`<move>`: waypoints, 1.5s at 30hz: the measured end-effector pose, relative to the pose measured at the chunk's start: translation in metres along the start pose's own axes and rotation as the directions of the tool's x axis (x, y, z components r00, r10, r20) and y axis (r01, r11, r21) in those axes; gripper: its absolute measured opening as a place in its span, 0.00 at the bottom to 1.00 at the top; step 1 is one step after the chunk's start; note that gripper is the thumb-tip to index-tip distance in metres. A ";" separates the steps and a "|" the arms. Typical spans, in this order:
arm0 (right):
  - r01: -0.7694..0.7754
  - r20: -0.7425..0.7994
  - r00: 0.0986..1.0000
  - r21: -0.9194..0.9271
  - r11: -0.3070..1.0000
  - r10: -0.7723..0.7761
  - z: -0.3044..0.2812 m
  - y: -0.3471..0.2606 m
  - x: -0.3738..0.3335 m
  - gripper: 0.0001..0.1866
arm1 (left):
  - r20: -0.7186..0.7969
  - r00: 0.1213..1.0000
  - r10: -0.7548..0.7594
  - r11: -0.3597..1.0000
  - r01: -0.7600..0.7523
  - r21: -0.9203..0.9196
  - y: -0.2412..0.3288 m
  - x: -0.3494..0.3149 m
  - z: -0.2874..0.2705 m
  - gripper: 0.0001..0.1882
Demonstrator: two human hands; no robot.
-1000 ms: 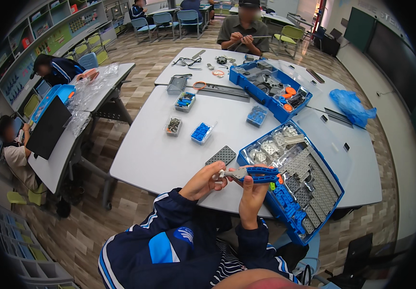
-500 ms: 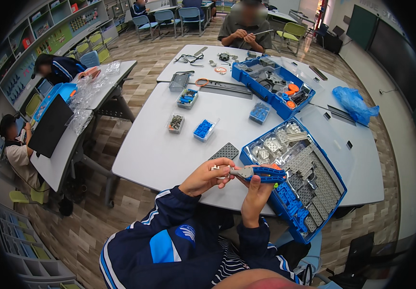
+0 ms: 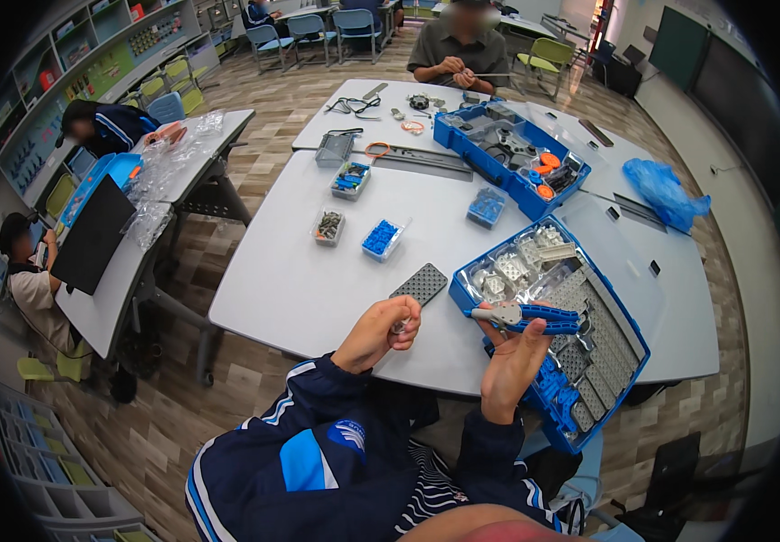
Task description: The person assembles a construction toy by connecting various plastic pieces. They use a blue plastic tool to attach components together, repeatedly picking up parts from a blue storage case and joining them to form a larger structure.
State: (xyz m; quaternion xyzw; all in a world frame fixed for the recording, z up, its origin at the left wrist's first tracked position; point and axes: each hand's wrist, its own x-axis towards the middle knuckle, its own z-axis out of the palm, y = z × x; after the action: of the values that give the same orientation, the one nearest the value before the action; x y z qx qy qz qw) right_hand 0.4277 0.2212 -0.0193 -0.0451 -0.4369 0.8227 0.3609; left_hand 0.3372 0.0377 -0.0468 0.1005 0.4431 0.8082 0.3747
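My right hand holds a plastic pliers-like tool with a grey head and blue handles, over the left part of the parts case. The tool's jaws point left, away from other pieces. My left hand is closed over the table's near edge, apart from the tool; its fingers hide nearly all of whatever small piece is in them. Just beyond that hand lies a dark grey perforated plate. The blue parts case at my right holds grey perforated plates, bagged light pieces and blue connectors.
On the white table stand a box of blue pins, a box of small metal-coloured parts, a box of mixed connectors and another blue-filled box. A second blue case lies farther back. A person sits opposite.
My hands have moved apart. The right one carried the tool rightward over the case, while the left closed into a fist and came away from the tool's jaws.
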 end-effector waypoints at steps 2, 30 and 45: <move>-0.001 0.018 1.000 -0.084 0.996 0.002 0.001 0.005 -0.004 0.29 | 0.030 1.000 0.007 0.998 -0.009 0.070 -0.002 -0.001 0.005 0.11; -0.127 0.183 0.966 -0.277 0.952 0.182 -0.001 0.059 -0.035 0.42 | -0.152 0.642 0.751 0.261 -0.078 0.962 0.058 0.057 -0.080 0.14; -0.196 0.232 0.937 -0.274 0.942 0.263 -0.033 0.069 -0.038 0.38 | -0.178 0.923 0.341 0.890 -0.256 0.378 0.072 0.023 -0.038 0.23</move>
State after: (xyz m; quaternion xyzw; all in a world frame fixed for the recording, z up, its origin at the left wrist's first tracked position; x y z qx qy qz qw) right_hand 0.4301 0.1946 -0.1008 -0.0302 -0.5717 0.7972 0.1916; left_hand 0.2657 0.0059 -0.0158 0.1342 0.5999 0.7713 0.1651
